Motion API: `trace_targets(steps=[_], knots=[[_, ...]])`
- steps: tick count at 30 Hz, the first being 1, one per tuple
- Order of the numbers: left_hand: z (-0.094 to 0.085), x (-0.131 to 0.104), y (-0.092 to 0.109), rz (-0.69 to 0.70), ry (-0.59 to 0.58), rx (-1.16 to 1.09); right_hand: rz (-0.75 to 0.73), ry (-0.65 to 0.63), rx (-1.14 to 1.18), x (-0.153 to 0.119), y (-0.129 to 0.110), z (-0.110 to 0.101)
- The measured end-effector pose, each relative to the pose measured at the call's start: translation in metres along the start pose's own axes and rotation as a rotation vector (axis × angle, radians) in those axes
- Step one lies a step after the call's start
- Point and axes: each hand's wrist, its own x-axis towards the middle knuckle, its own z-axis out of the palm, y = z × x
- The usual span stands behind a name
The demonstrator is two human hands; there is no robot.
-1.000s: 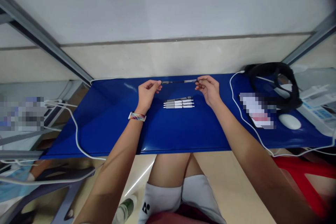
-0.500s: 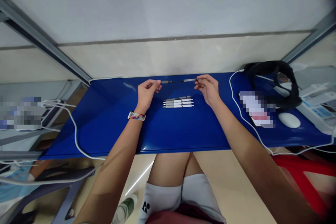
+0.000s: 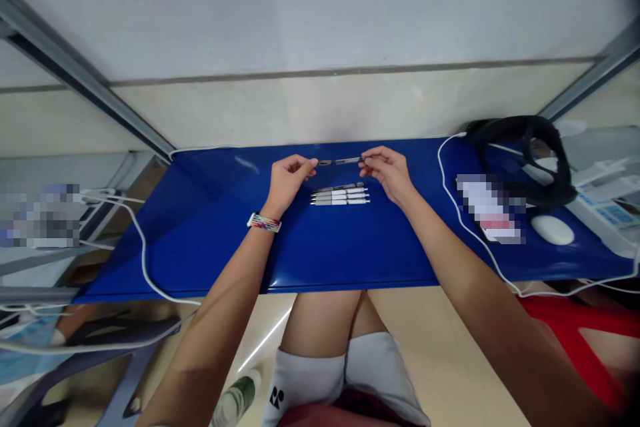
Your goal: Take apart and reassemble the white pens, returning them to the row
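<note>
Both hands closed in over the last second: your left hand (image 3: pixel 287 177) and right hand (image 3: pixel 387 172) stood nearer each other than before, and the pen (image 3: pixel 340 161) between them read shorter (parts pushed together, my guess, not something I could confirm). Each hand pinched one end of it with fingertips, other fingers loosely curled. You held it level, just above the blue table (image 3: pixel 350 253), behind the row of pens (image 3: pixel 340 195) lying side by side. Mouse (image 3: pixel 553 230) and white cable (image 3: pixel 465 227) sat untouched on your right.
</note>
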Motion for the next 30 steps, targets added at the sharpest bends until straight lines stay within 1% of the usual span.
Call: trace_targets(steps=[4,11,20,22,26,30], knots=[[-0.001,0.000,-0.002,0.043,-0.074,0.059,-0.008,-0.056,-0.029,-0.003,-0.001,0.004],[-0.004,0.001,-0.006,0.055,-0.075,0.106,-0.016,-0.088,-0.045,-0.005,-0.001,0.007],[-0.002,0.002,-0.008,0.016,-0.148,-0.102,0.035,-0.035,0.013,-0.001,0.001,0.003],[-0.002,0.002,-0.009,0.022,-0.154,-0.107,0.045,-0.034,0.018,-0.001,0.001,0.003],[-0.003,0.003,-0.010,0.076,-0.137,-0.087,0.054,-0.038,0.028,-0.002,-0.001,0.004],[-0.004,0.003,-0.011,0.043,-0.164,-0.094,0.051,-0.049,0.023,-0.002,0.000,0.005]])
